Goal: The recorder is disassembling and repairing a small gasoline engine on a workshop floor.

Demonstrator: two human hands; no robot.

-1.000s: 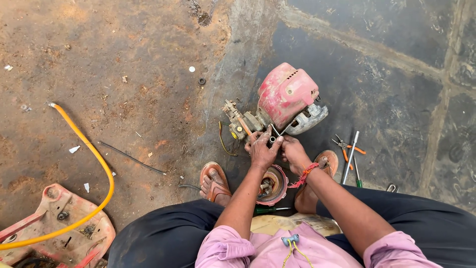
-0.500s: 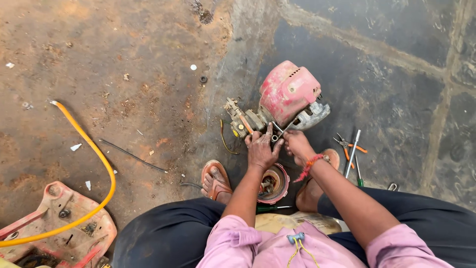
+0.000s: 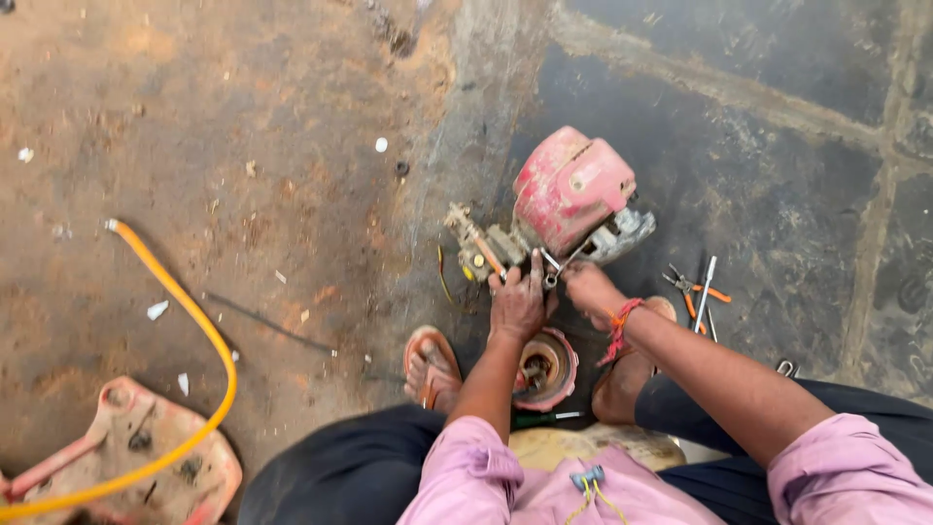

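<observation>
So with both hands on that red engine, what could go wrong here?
The left hand and right hand crowd one small tool at the red engine; a slip could pinch fingers. Sandalled feet flank the round part, so a dropped piece could hit toes. The pliers could be kicked aside.

Yellow hose (image 3: 185,311) curves across reddish dirt floor (image 3: 194,117) from mid-left down to lower-left corner, passing over worn pink plastic cover (image 3: 146,472). Thin dark rod (image 3: 267,326) lies on dirt just right of hose. Small white scraps (image 3: 157,310) scattered near hose — one white disc (image 3: 381,145) farther up. Dark stone paving (image 3: 777,194) fills right side, pale joints between slabs. Orange-handled pliers (image 3: 692,289) and slim metal tool (image 3: 705,282) lie together on paving. Round reddish part (image 3: 546,367) sits between sandalled feet.
</observation>
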